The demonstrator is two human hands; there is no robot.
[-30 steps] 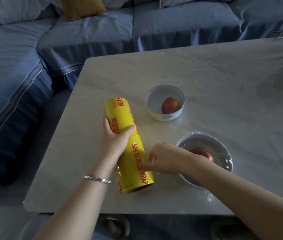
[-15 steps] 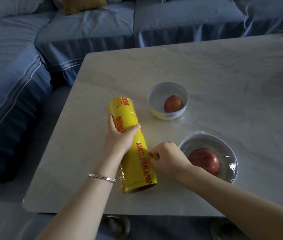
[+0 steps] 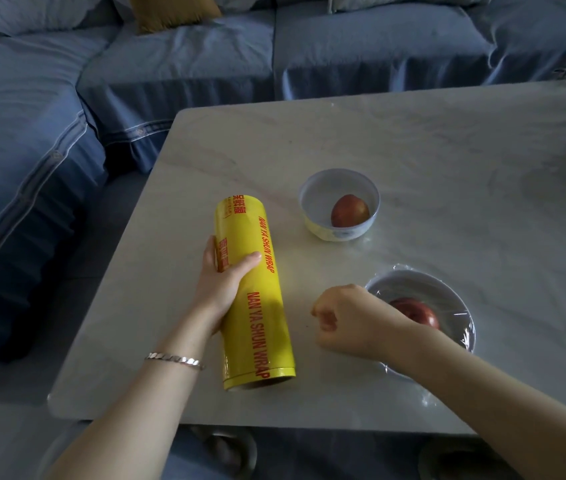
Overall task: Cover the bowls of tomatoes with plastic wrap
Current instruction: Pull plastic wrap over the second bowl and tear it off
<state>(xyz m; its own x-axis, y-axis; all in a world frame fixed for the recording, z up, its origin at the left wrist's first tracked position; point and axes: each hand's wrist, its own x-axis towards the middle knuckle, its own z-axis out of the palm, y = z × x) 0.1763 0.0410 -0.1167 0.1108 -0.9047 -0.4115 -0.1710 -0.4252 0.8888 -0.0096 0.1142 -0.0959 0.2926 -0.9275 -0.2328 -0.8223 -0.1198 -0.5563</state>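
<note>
Dim and cool, with a blue-grey cast throughout. Lit softly from the far right, to judge by the pale sheen spread over the table (image 3: 447, 161) on that side. Only faint, soft-edged shadows beside the far bowl (image 3: 338, 233) and the roll (image 3: 253, 292). Much deeper gloom along the sofa (image 3: 32, 168) front at left and under the table's near edge. Small white glints on the film (image 3: 463, 320) over the near bowl (image 3: 409, 277). Sharp enough in the middle, smeared at the table's far right corner. Straight edges bowed toward the borders by the wide lens.
</note>
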